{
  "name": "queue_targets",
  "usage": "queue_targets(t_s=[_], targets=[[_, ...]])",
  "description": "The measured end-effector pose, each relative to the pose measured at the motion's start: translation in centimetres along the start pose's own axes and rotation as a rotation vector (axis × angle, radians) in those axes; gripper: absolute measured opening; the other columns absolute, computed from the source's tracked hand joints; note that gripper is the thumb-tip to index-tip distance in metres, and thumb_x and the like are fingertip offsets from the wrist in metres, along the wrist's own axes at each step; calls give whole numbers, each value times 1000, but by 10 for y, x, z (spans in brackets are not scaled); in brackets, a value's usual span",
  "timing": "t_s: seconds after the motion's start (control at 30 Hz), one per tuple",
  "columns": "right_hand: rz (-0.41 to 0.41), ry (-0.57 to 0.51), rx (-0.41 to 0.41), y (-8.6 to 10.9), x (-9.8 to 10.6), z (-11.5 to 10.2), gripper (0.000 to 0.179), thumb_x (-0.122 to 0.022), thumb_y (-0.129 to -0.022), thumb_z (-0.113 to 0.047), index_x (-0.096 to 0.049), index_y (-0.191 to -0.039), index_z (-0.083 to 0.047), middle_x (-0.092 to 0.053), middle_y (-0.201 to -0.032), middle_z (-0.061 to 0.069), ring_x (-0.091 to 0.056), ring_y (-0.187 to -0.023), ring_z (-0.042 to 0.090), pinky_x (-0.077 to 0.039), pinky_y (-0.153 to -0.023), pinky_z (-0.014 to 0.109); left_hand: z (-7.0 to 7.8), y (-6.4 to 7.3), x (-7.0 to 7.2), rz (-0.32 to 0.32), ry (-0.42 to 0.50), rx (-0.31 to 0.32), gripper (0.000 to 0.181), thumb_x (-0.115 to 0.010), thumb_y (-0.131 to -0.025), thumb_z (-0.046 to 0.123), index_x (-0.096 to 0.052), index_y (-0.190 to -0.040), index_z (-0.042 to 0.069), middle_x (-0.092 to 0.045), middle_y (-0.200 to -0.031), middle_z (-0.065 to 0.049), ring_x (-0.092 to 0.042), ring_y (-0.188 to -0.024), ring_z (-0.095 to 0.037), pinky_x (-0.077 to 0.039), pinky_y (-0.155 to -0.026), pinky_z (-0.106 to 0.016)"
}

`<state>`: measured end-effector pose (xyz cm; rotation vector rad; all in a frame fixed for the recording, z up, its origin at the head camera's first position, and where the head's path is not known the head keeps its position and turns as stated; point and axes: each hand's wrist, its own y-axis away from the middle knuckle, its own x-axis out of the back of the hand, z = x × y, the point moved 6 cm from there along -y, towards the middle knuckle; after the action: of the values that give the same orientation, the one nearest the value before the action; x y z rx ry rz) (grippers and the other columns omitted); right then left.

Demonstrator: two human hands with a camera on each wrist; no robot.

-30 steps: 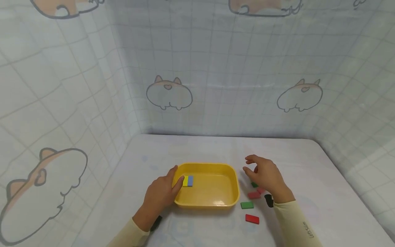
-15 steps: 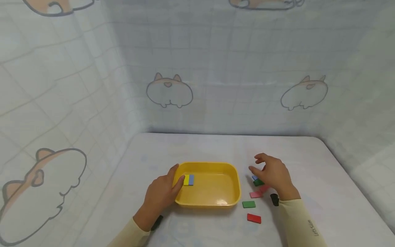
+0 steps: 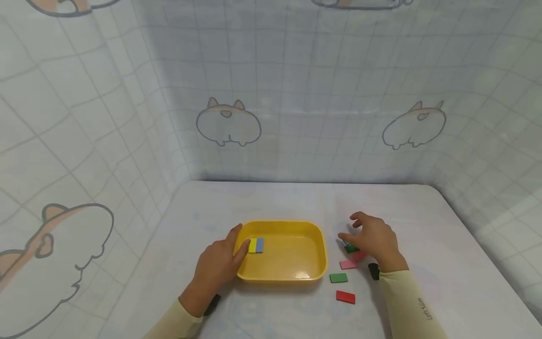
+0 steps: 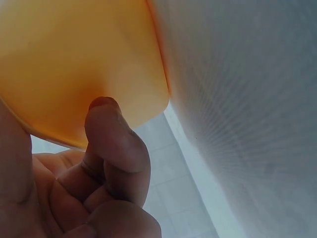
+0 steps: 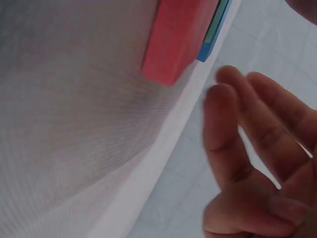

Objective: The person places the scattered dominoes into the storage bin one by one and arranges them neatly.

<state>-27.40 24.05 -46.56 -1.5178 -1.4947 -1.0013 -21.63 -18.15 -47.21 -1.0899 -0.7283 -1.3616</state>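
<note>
My left hand [image 3: 218,263] grips the left rim of a yellow plastic tray [image 3: 288,259], thumb over the inside and fingers against the outer wall [image 4: 114,64]. Inside, beside the thumb, a yellow block [image 3: 252,246] and a blue block [image 3: 259,246] lie side by side. My right hand [image 3: 374,238] hovers right of the tray with thumb and fingers apart, holding nothing. Partly beneath it are a dark green block [image 3: 351,248] with a bit of blue behind it and a reddish block [image 3: 360,256]. The right wrist view shows a red block [image 5: 176,39] beyond the fingertips.
Nearer the front lie a pink block [image 3: 348,264], a green block [image 3: 338,278] and a red block [image 3: 346,297]. Black objects show at the right wrist [image 3: 374,271] and left wrist [image 3: 211,305]. Patterned cloth walls [image 3: 313,117] stand behind and on both sides of the white table [image 3: 271,200].
My right hand has moved a little to the right, away from the tray, uncovering more of the dark green block and a blue edge. The left hand stays on the tray; the view shifts slightly.
</note>
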Motion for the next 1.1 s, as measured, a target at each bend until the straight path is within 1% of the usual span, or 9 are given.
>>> queue_targets(t_s=[0.1, 0.2, 0.33, 0.5, 0.67, 0.8, 0.97, 1.1], targets=[[-36, 20, -28, 0, -4, 2, 83, -86, -75, -68, -64, -134, -15, -73, -117, 6, -65, -95, 28, -56, -79, 51, 0, -1, 0, -9, 0, 2, 68, -42, -108, 64, -48, -157, 17, -56, -69, 1, -52, -60, -16, -50, -56, -40], [-67, 16, -44, -1, -7, 4, 87, -89, -71, -68, -64, -135, -14, -72, -118, 6, -64, -97, 29, -55, -80, 52, 0, -2, -1, -14, -3, 7, 68, -43, -107, 64, -48, -157, 17, -58, -71, 0, -53, -60, -16, -50, -57, -40], [-89, 15, -43, -1, -9, 6, 87, -92, -68, -65, -66, -135, -15, -72, -118, 4, -64, -97, 27, -55, -81, 51, 0, -3, -2, -17, -4, 8, 68, -41, -107, 65, -48, -157, 18, -60, -72, -1, -54, -61, -17, -51, -58, -40], [-107, -7, -42, -2, -9, 7, 86, -96, -67, -59, -66, -134, -16, -71, -122, 6, -63, -101, 29, -54, -86, 55, 0, -2, -1, -23, 8, 16, 70, -40, -107, 66, -48, -157, 18, -63, -75, -3, -55, -62, -17, -51, -58, -41], [-107, -17, -47, -1, -9, 6, 86, -97, -66, -59, -66, -134, -16, -71, -120, 7, -63, -101, 30, -54, -87, 56, 1, 1, 1, -10, 15, 23, 67, -44, -108, 63, -48, -157, 18, -62, -73, -2, -53, -61, -16, -51, -58, -40], [-104, -5, -52, 0, -10, 5, 85, -96, -66, -60, -67, -133, -16, -71, -117, 7, -62, -97, 29, -55, -84, 54, 0, 1, 1, -15, 19, 23, 69, -41, -107, 65, -48, -157, 18, -59, -70, 0, -52, -60, -15, -50, -58, -39], [-81, 13, -18, 1, -8, 2, 81, -96, -67, -57, -68, -130, -14, -72, -111, 6, -63, -92, 27, -55, -82, 52, 0, 0, 1, -11, 18, 18, 70, -40, -107, 66, -49, -157, 18, -63, -75, -3, -55, -62, -15, -52, -58, -41], [-86, 18, -16, -1, -8, 1, 80, -97, -67, -55, -69, -130, -14, -71, -110, 5, -63, -91, 25, -56, -81, 51, 1, 1, 2, -16, 22, 17, 70, -39, -107, 67, -49, -156, 18, -66, -78, -5, -57, -63, -15, -52, -58, -41]])
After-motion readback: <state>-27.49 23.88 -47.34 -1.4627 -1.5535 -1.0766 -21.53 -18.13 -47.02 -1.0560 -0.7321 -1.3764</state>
